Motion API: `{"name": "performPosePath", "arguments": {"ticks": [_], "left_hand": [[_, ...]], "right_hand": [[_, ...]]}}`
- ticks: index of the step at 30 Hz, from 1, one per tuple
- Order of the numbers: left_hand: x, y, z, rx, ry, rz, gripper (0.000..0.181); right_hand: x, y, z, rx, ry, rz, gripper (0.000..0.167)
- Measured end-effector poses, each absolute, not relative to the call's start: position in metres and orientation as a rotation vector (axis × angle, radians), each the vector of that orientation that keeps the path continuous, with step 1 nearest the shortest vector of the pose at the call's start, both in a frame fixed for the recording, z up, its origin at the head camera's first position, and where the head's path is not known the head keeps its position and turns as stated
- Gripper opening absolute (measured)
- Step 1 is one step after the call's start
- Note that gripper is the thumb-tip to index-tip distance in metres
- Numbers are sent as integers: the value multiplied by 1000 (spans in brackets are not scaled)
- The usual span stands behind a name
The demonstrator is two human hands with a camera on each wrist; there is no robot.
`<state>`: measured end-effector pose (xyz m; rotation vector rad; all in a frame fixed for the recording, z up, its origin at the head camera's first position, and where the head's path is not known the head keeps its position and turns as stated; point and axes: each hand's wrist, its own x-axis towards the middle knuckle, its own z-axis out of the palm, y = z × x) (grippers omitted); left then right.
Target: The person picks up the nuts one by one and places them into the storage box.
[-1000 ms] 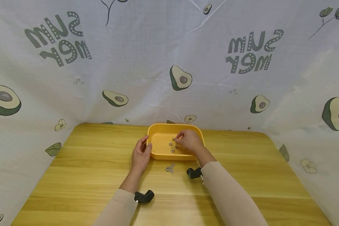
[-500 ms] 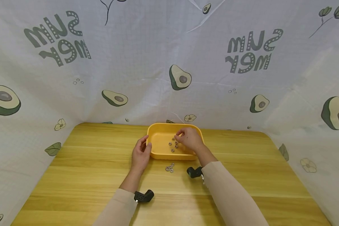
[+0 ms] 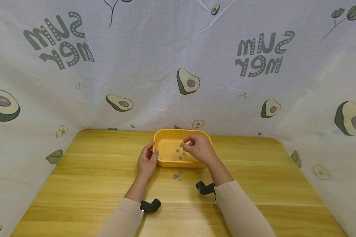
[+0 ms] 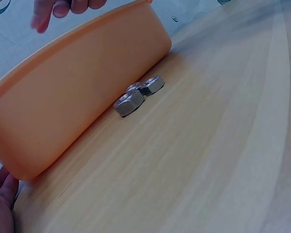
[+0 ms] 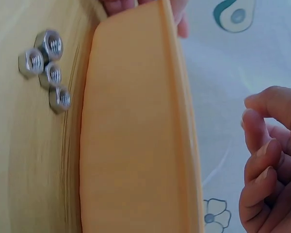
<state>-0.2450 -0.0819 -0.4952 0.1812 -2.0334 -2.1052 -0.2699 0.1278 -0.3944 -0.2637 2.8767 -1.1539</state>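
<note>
A yellow plastic tray (image 3: 178,164) stands on the table, with several small metal hex nuts (image 3: 178,150) on its floor. At its left end my left hand (image 3: 147,163) grips the wall, with the thumb near the front corner. Over the tray's right half hovers my right hand (image 3: 199,148), thumb and forefinger close together and the other fingers loosely bent. The right wrist view has nothing showing between those fingertips (image 5: 250,104). In front of the tray, several more hex nuts (image 5: 50,44) lie bunched on the wood, one larger than the others.
The wooden table (image 3: 106,184) ends at the back and sides against a hanging white cloth (image 3: 154,65) printed with avocados. Black wrist cameras (image 3: 150,205) sit on both forearms, low over the table.
A nut by the right fingertips has come to rest on the tray floor. The right hand has since lifted and shifted slightly toward me. My left hand stays on the tray.
</note>
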Motion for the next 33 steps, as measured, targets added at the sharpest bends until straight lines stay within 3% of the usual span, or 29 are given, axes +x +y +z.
{"name": "performPosePath", "arguments": {"ticks": [19, 33], "left_hand": [[-246, -83, -497, 172, -2032, -2115, 41], [-245, -81, -496, 189, -2047, -2106, 42]], "right_hand": [[-212, 129, -409, -179, 2755, -1341, 13], [-202, 136, -445, -338, 2592, -1185, 9]]}}
